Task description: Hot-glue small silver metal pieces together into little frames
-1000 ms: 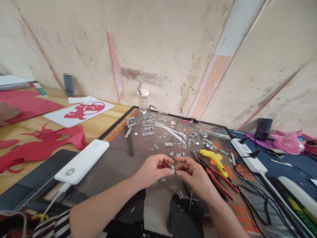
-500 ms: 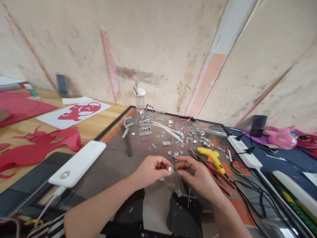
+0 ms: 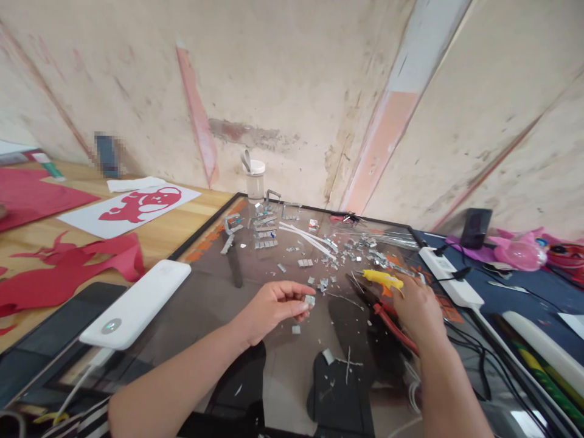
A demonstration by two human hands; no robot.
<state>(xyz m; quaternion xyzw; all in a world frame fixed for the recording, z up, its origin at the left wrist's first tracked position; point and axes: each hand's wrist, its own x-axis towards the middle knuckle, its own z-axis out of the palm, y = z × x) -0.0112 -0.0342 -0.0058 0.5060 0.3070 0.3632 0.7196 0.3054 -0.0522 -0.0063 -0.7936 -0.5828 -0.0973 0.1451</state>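
Observation:
Between thumb and fingers, my left hand (image 3: 280, 307) pinches a small silvery-grey square piece (image 3: 309, 300) above the dark glass tabletop. My right hand (image 3: 420, 304) is wrapped round the handle of a yellow hot glue gun (image 3: 381, 279), whose nozzle points left. Beside that hand lie pliers (image 3: 385, 319) with red handles, partly covered by it. Two more small grey squares lie nearer me, one piece (image 3: 296, 329) below my left hand and another piece (image 3: 328, 356) beside some thin crossed strands (image 3: 349, 364).
Grey scraps (image 3: 365, 248), white sticks (image 3: 310, 238) and a lidded jar (image 3: 255, 181) stand or lie toward the wall. On the left are a white power bank (image 3: 137, 304) and red cut-outs (image 3: 86, 267). A power strip (image 3: 449, 277) with cables runs along the right.
My right hand has left the small piece, moved right and closed round the glue gun's handle. My left hand still holds the piece.

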